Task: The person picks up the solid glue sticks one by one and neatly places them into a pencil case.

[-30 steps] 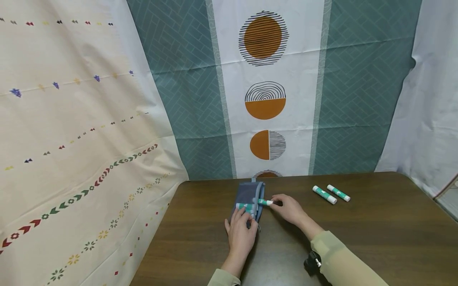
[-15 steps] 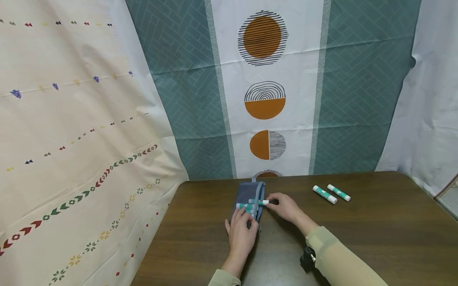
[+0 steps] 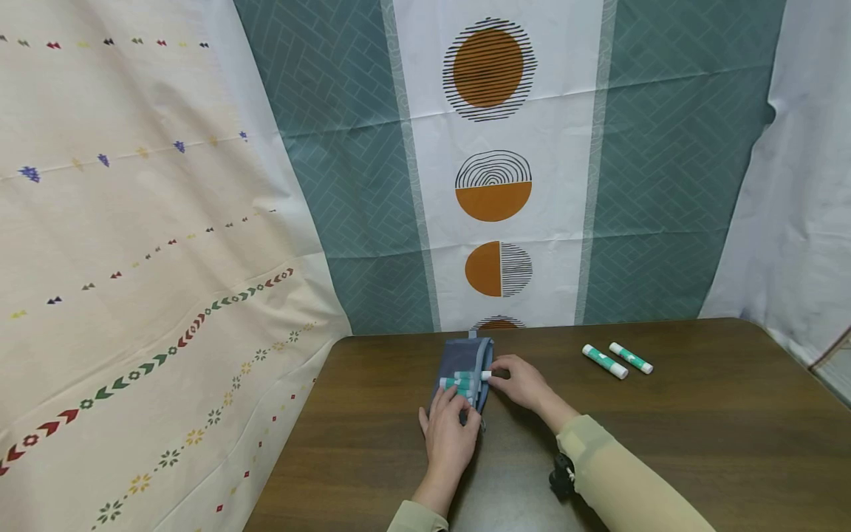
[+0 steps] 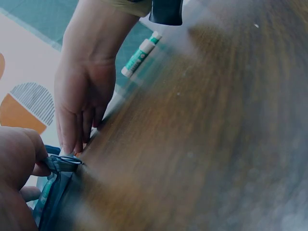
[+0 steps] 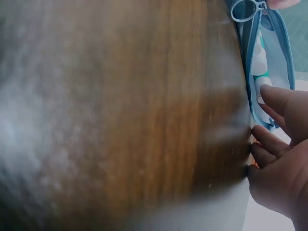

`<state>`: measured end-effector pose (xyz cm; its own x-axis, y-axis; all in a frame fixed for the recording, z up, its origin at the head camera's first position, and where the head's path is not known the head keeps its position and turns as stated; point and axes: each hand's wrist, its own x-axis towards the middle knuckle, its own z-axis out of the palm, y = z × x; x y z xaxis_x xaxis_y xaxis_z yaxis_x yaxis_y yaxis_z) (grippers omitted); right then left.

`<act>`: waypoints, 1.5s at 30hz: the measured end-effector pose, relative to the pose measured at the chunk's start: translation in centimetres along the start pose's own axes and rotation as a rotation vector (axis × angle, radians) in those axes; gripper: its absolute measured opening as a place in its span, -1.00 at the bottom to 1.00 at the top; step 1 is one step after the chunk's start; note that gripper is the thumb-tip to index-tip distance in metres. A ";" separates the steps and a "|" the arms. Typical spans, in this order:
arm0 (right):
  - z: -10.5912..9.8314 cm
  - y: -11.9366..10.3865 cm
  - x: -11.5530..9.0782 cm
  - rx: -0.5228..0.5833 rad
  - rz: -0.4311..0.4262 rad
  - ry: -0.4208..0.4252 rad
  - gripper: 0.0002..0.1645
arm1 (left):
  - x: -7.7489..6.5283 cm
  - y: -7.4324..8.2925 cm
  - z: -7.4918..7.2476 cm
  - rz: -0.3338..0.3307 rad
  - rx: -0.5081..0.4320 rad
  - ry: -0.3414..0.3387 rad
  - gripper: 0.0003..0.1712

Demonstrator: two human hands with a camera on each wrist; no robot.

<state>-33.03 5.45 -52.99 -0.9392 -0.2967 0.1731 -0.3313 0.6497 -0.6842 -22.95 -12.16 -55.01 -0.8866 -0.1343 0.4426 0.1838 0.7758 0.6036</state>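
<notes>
Right hand (image 3: 521, 380) pinching the white end of a green-and-white stick (image 3: 467, 375), thumb on one side; most of the stick sits inside the pouch (image 3: 459, 355), pinched end at the mouth, pouch's 3 o'clock in head view. Left hand (image 3: 447, 436) grips the pouch from its 6 o'clock, fingers spread over the front panel, thumb at the mouth edge. Pouch is blue-grey, unzipped, see-through in front; ring zip pull (image 5: 244, 9) at the near end, by the left hand. At least one more stick (image 3: 454, 383) inside, showing just above the left fingertips. Two loose sticks, a near one (image 3: 605, 362) and a far one (image 3: 631, 357), lie side by side, apart, well off at the pouch's 3 o'clock. All on a brown wooden table (image 3: 665, 443). Patterned green-and-white cloth (image 3: 685, 148) hangs at 12 o'clock, cream cloth (image 3: 133, 244) around 10.
</notes>
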 end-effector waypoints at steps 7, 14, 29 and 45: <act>0.5 -0.1 0.1 -0.016 -0.009 -0.012 -0.69 | 0.0 0.1 -0.1 -0.011 0.004 -0.010 -0.70; 0.7 -0.4 0.0 -0.044 0.013 -0.025 -0.68 | 0.0 0.1 -0.1 -0.008 -0.006 -0.011 -0.70; 1.3 -0.7 0.2 -0.113 -0.014 -0.018 -0.71 | 0.0 -0.2 0.0 -0.006 -0.007 -0.008 -0.71; 0.5 -0.1 -0.2 -0.012 -0.020 -0.026 -0.55 | 0.1 -0.2 0.1 0.006 -0.009 0.003 -0.72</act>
<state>-32.74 5.09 -53.32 -0.9299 -0.3271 0.1682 -0.3508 0.6515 -0.6726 -23.11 -12.24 -55.18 -0.8841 -0.1316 0.4484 0.1929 0.7711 0.6068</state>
